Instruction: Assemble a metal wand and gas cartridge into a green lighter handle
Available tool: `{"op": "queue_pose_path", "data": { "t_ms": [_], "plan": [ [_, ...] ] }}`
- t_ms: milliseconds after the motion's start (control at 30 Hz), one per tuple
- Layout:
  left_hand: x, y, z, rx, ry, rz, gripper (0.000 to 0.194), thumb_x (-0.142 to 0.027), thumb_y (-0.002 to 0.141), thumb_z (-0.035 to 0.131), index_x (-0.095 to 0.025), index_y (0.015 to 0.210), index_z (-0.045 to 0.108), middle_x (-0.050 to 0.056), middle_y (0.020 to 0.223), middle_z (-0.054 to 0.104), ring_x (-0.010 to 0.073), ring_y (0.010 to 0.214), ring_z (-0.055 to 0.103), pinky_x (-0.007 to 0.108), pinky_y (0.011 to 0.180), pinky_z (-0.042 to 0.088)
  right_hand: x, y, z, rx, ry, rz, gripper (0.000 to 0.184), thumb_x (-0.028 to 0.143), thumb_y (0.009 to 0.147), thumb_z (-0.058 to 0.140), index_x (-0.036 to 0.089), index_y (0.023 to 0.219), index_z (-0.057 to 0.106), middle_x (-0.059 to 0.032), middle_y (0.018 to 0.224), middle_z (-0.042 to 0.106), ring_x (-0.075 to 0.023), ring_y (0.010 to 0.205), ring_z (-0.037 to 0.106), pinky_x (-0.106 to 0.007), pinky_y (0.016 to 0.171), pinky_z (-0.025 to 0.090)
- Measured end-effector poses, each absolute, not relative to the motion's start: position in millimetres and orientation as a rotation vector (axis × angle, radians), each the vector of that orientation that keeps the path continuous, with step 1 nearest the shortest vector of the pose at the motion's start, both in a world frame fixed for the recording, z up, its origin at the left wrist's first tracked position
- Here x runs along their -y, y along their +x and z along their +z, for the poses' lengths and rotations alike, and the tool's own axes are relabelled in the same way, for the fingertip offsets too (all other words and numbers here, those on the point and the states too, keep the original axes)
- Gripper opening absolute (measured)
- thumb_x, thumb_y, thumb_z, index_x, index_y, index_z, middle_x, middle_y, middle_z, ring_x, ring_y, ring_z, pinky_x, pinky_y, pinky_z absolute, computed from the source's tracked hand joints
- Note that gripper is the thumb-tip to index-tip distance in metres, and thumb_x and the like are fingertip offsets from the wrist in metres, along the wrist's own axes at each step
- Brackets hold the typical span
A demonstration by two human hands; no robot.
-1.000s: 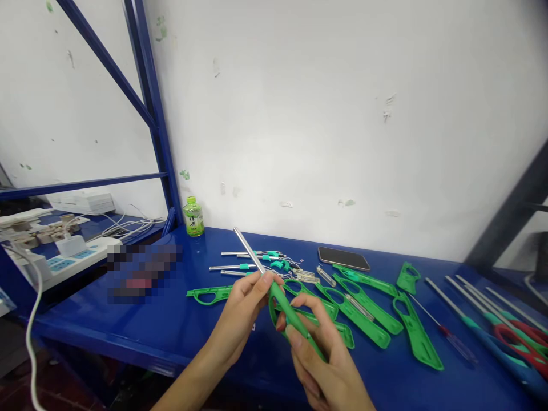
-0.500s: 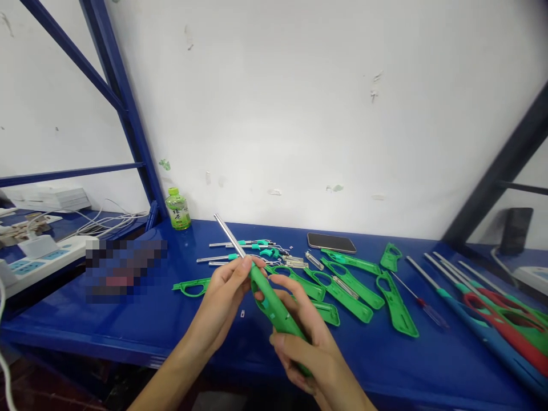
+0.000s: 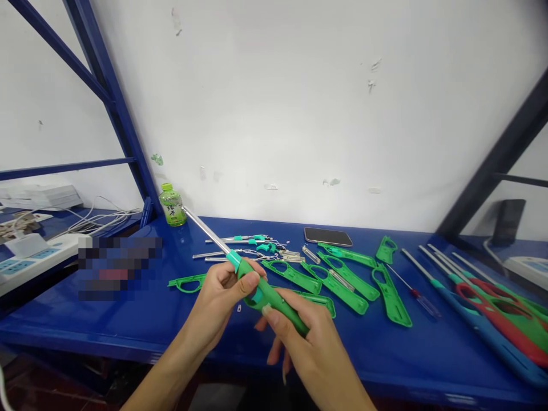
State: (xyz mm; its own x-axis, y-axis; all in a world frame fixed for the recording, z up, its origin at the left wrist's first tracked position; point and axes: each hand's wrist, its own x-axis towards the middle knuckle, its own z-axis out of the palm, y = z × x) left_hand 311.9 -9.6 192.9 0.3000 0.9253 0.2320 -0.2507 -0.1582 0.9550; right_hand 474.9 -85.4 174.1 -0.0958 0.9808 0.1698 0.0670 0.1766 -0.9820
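left hand [image 3: 229, 294]: pinching green plastic, silver-metal-barrelled lighter [image 3: 274, 298] near its front | right hand [image 3: 310, 331]: pinching its rear | two-point hold apparently steadies it

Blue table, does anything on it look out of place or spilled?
One small white piece lies alone near the left hand, apart from the metal rods farther back, so it looks stray. I see no spill on the visible table.

Past the grip, a green bottle [image 3: 172, 206] stands to the left and a phone [image 3: 328, 236] lies to the right.
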Motion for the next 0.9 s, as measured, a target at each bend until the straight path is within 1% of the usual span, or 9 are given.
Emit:
{"op": "queue_pose_path", "data": {
  "t_ms": [100,233,300,400,500,633,733,833,900],
  "plan": [
    [13,312,195,-0.722,1.347,1.227,0.041,-0.054,0.078,0.093,-0.015,0.082,0.079,0.002,0.074,0.062,0.0118,0.066,0.052,0.021,0.059,0.042,83,474,171,1.361,-1.039,1.226,0.049,0.063,0.103,0.064,0.019,0.124,0.075,-0.004,0.091,0.076,-0.0117,0.054,0.069,-0.019,0.045,0.048],
    [14,310,194,-0.777,1.355,1.293,0.038,-0.052,0.084,0.09,-0.016,0.086,0.078,0.002,0.077,0.062,0.011,0.068,0.051,0.019,0.059,0.042,80,478,170,1.323,-1.036,1.275,0.052,0.066,0.101,0.065,0.019,0.123,0.07,-0.0013,0.086,0.072,-0.0082,0.047,0.06,-0.017,0.04,0.043],
    [14,308,194,-0.771,1.361,1.3,0.038,-0.054,0.087,0.086,-0.017,0.095,0.08,0.002,0.079,0.063,0.0115,0.067,0.051,0.02,0.056,0.042,80,480,171,1.265,-1.016,1.282,0.051,0.068,0.1,0.065,0.018,0.11,0.069,0.0015,0.076,0.068,-0.0068,0.044,0.053,-0.016,0.037,0.037],
    [15,304,197,-0.58,1.356,1.183,0.047,-0.058,0.093,0.077,-0.017,0.116,0.082,0.008,0.089,0.068,0.015,0.068,0.056,0.024,0.054,0.045,81,481,173,1.052,-0.942,1.424,0.055,0.073,0.099,0.063,0.018,0.088,0.064,0.0064,0.057,0.055,-0.004,0.037,0.037,-0.016,0.035,0.024],
    [18,304,201,-0.472,1.352,1.115,0.048,-0.053,0.093,0.078,-0.022,0.13,0.079,0.009,0.102,0.07,0.016,0.072,0.06,0.026,0.059,0.048,81,480,174,0.914,-0.861,1.589,0.057,0.074,0.098,0.062,0.017,0.091,0.067,0.0096,0.048,0.045,-0.0038,0.036,0.027,-0.018,0.036,0.018],
    [18,305,201,-0.556,1.354,1.16,0.043,-0.049,0.092,0.08,-0.022,0.126,0.081,0.008,0.106,0.072,0.0144,0.074,0.058,0.025,0.063,0.048,80,479,178,0.968,-0.935,1.642,0.065,0.081,0.095,0.059,0.017,0.097,0.069,0.0074,0.054,0.05,-0.0046,0.04,0.034,-0.019,0.04,0.019],
    [16,303,201,-0.555,1.372,1.127,0.041,-0.048,0.094,0.078,-0.022,0.124,0.081,0.008,0.106,0.073,0.015,0.075,0.058,0.026,0.064,0.048,81,480,180,1.049,-1.006,1.564,0.064,0.083,0.094,0.061,0.02,0.1,0.065,0.0054,0.069,0.058,-0.0041,0.045,0.038,-0.019,0.042,0.019],
    [15,303,202,-0.568,1.375,1.112,0.04,-0.047,0.092,0.08,-0.021,0.122,0.082,0.008,0.104,0.074,0.0157,0.076,0.058,0.025,0.063,0.048,83,482,179,1.155,-1.055,1.49,0.056,0.077,0.094,0.067,0.023,0.105,0.065,0.0065,0.076,0.055,-0.0039,0.048,0.034,-0.02,0.044,0.018],
    [17,305,202,-0.604,1.35,1.12,0.041,-0.049,0.09,0.081,-0.02,0.119,0.083,0.008,0.102,0.075,0.0161,0.076,0.059,0.025,0.063,0.048,84,484,179,1.238,-1.113,1.423,0.054,0.074,0.095,0.069,0.023,0.113,0.068,0.0071,0.074,0.05,-0.0064,0.052,0.033,-0.022,0.047,0.023]
  ]
}}
